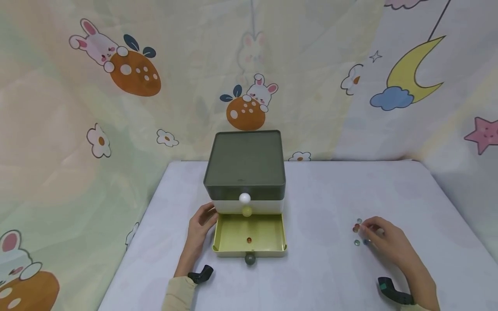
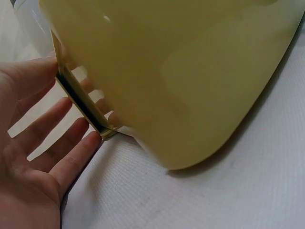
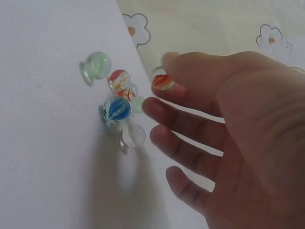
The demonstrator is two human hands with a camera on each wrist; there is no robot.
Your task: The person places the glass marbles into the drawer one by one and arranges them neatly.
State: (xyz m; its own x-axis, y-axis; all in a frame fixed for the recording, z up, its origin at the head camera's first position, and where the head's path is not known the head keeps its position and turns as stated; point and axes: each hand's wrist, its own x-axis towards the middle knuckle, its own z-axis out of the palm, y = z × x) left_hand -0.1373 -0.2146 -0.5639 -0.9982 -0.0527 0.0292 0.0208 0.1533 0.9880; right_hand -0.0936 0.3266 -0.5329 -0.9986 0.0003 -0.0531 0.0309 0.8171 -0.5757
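Note:
My right hand (image 1: 391,239) pinches a glass marble with a red-orange swirl (image 3: 162,80) between thumb and index finger; its other fingers are spread. Below it on the table lie several more marbles, among them a pale green one (image 3: 97,65), a blue-striped one (image 3: 117,109) and a clear one (image 3: 134,135). With fingers extended, my left hand (image 1: 200,226) touches the left side of a small drawer box (image 1: 245,162). The box's bottom yellow-green drawer (image 1: 233,233) is pulled out, and one orange-brown marble (image 1: 249,240) sits inside it.
The white-covered table (image 1: 323,268) carries the box at its middle, with the marbles to the right. Round knobs mark the drawer fronts, a dark one (image 1: 250,258) on the pulled-out drawer. A printed cloth (image 1: 186,65) hangs behind and along the sides.

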